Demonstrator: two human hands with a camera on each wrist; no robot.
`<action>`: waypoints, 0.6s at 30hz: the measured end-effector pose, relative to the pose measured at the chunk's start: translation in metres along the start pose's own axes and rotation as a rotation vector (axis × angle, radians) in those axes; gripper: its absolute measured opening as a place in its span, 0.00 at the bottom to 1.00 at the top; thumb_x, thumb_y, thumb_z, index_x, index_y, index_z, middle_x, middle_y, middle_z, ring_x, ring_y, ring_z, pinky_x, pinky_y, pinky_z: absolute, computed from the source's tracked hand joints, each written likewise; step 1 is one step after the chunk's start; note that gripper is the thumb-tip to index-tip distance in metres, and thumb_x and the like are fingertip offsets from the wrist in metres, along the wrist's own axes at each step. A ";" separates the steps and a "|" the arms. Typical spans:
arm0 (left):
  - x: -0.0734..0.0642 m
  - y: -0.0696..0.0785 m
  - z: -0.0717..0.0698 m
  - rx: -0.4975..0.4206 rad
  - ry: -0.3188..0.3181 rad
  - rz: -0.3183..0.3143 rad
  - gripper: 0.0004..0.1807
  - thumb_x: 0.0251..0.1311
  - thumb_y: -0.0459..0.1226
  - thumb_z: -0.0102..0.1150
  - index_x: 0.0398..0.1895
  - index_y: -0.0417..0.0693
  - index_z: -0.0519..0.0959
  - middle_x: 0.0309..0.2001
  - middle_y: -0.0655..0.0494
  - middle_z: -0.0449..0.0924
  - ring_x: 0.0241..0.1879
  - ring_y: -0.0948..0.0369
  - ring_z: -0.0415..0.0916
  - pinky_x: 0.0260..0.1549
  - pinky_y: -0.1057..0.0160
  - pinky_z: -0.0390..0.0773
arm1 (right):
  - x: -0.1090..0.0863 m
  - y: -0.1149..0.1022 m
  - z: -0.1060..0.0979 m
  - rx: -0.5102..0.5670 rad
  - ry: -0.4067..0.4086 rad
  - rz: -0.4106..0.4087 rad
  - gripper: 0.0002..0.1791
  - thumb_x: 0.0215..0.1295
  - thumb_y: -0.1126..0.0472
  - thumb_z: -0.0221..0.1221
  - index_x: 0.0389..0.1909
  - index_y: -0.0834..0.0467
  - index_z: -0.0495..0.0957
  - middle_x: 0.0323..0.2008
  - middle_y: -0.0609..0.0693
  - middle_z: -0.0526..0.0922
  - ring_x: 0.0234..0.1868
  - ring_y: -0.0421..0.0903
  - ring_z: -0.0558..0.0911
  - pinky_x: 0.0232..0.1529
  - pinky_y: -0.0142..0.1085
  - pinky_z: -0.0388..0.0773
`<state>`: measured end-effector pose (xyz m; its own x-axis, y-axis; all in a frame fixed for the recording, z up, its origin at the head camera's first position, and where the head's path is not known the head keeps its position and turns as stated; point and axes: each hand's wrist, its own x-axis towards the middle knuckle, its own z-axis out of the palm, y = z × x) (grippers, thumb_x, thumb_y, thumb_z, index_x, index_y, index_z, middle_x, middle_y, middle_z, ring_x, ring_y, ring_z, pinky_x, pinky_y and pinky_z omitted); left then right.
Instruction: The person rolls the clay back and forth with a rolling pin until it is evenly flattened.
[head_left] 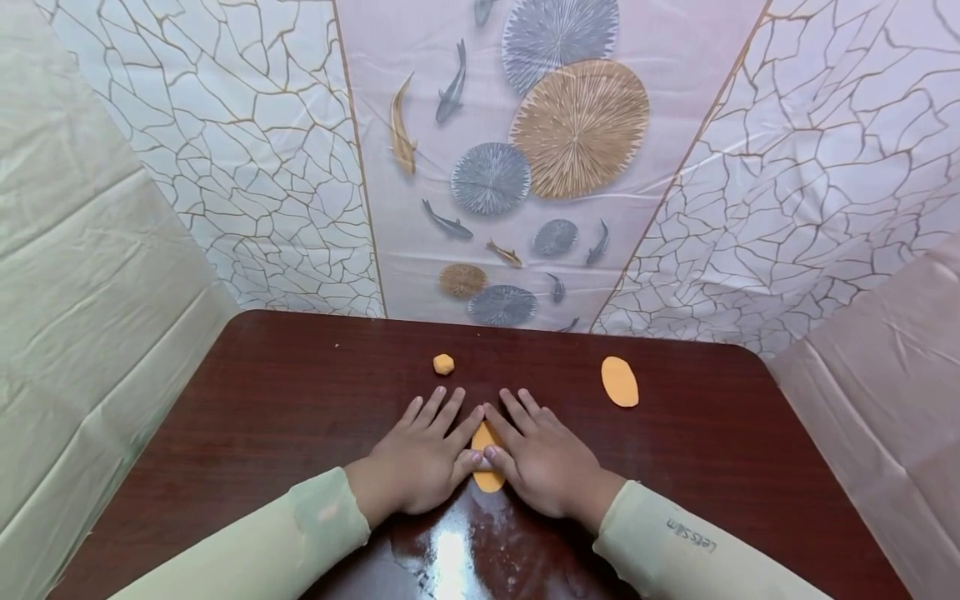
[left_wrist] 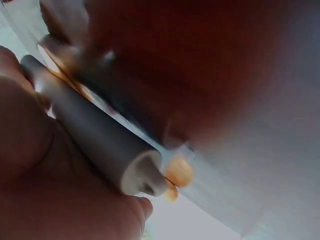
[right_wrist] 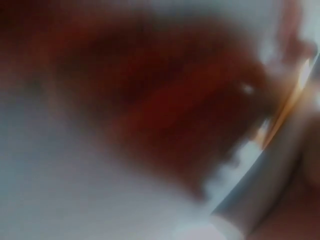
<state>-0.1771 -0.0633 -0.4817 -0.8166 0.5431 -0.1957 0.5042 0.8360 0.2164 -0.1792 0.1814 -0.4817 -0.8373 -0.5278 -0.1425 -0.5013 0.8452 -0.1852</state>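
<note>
A flattened oval of orange dough lies on the table between my two hands. Across it runs a smooth rolling pin, mostly hidden by the hands in the head view. My left hand rests on the pin's left part, palm down, fingers extended forward. On the right part, my right hand lies flat in the same way, fingers straight. The thumbs and index fingertips almost meet above the dough. In the right wrist view the rolling pin shows beneath the palm, much blurred.
A small ball of orange dough sits farther back, beyond the left fingertips. Another flat orange oval lies at the back right of the dark brown table. Patterned cloth hangs behind the table, with plain cloth at both sides.
</note>
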 end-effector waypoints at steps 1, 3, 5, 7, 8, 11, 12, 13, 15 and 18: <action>-0.003 0.001 0.001 0.017 0.003 0.013 0.40 0.89 0.66 0.23 0.96 0.65 0.44 0.95 0.48 0.37 0.94 0.42 0.33 0.91 0.36 0.43 | -0.003 -0.001 0.001 -0.012 0.005 -0.012 0.40 0.92 0.31 0.33 0.94 0.45 0.51 0.93 0.56 0.48 0.94 0.63 0.46 0.89 0.64 0.55; -0.009 0.004 0.002 0.051 0.005 0.036 0.40 0.90 0.65 0.25 0.96 0.63 0.44 0.95 0.48 0.38 0.94 0.42 0.35 0.90 0.37 0.45 | -0.009 -0.004 0.003 -0.034 0.019 -0.035 0.41 0.92 0.31 0.34 0.94 0.48 0.52 0.93 0.57 0.49 0.94 0.63 0.47 0.88 0.65 0.58; -0.015 0.008 0.002 0.079 0.008 0.055 0.40 0.90 0.63 0.29 0.96 0.61 0.44 0.95 0.47 0.40 0.94 0.42 0.37 0.90 0.37 0.48 | -0.016 -0.008 0.004 -0.058 0.035 -0.058 0.41 0.92 0.32 0.36 0.93 0.51 0.53 0.93 0.58 0.50 0.93 0.64 0.48 0.87 0.64 0.60; -0.022 0.012 0.003 0.087 0.007 0.067 0.40 0.90 0.62 0.33 0.96 0.59 0.45 0.94 0.48 0.42 0.93 0.41 0.39 0.89 0.36 0.50 | -0.024 -0.011 0.006 -0.083 0.050 -0.079 0.41 0.92 0.34 0.38 0.93 0.53 0.54 0.93 0.58 0.51 0.93 0.64 0.50 0.87 0.64 0.61; -0.026 0.014 0.003 0.085 0.001 0.069 0.41 0.90 0.61 0.34 0.96 0.59 0.45 0.94 0.48 0.43 0.93 0.41 0.40 0.89 0.36 0.51 | -0.027 -0.014 0.007 -0.092 0.055 -0.086 0.41 0.92 0.34 0.40 0.93 0.54 0.54 0.93 0.58 0.52 0.93 0.64 0.51 0.87 0.64 0.62; -0.036 0.020 0.007 0.070 -0.018 0.065 0.42 0.89 0.63 0.38 0.96 0.60 0.45 0.94 0.50 0.44 0.93 0.41 0.40 0.88 0.33 0.52 | -0.039 -0.020 0.010 -0.113 0.056 -0.096 0.43 0.91 0.34 0.42 0.93 0.56 0.53 0.93 0.57 0.52 0.93 0.63 0.52 0.87 0.63 0.62; -0.039 0.022 0.009 0.068 -0.025 0.062 0.43 0.88 0.63 0.38 0.96 0.61 0.44 0.94 0.51 0.44 0.93 0.41 0.40 0.88 0.32 0.52 | -0.043 -0.022 0.011 -0.115 0.053 -0.098 0.43 0.91 0.34 0.42 0.93 0.56 0.53 0.93 0.56 0.52 0.93 0.63 0.53 0.86 0.63 0.63; -0.042 0.025 0.011 0.063 -0.030 0.060 0.43 0.88 0.64 0.38 0.96 0.62 0.44 0.94 0.52 0.44 0.93 0.41 0.40 0.88 0.31 0.52 | -0.047 -0.024 0.012 -0.119 0.052 -0.101 0.44 0.91 0.33 0.42 0.93 0.56 0.53 0.93 0.56 0.52 0.93 0.63 0.53 0.86 0.63 0.63; -0.048 0.029 0.014 0.069 -0.033 0.059 0.44 0.87 0.66 0.39 0.96 0.64 0.44 0.94 0.53 0.45 0.93 0.41 0.42 0.87 0.30 0.53 | -0.054 -0.028 0.014 -0.119 0.048 -0.103 0.45 0.91 0.32 0.41 0.93 0.56 0.52 0.93 0.55 0.52 0.92 0.62 0.54 0.86 0.64 0.64; -0.058 0.034 0.018 0.074 -0.028 0.062 0.45 0.86 0.67 0.39 0.96 0.65 0.43 0.94 0.53 0.46 0.93 0.41 0.44 0.86 0.30 0.55 | -0.062 -0.032 0.017 -0.130 0.061 -0.111 0.46 0.90 0.30 0.40 0.93 0.56 0.53 0.93 0.55 0.53 0.92 0.62 0.55 0.84 0.65 0.66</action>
<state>-0.1082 -0.0651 -0.4801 -0.7752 0.5954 -0.2109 0.5741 0.8034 0.1579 -0.1073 0.1856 -0.4833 -0.7848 -0.6160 -0.0679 -0.6123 0.7876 -0.0684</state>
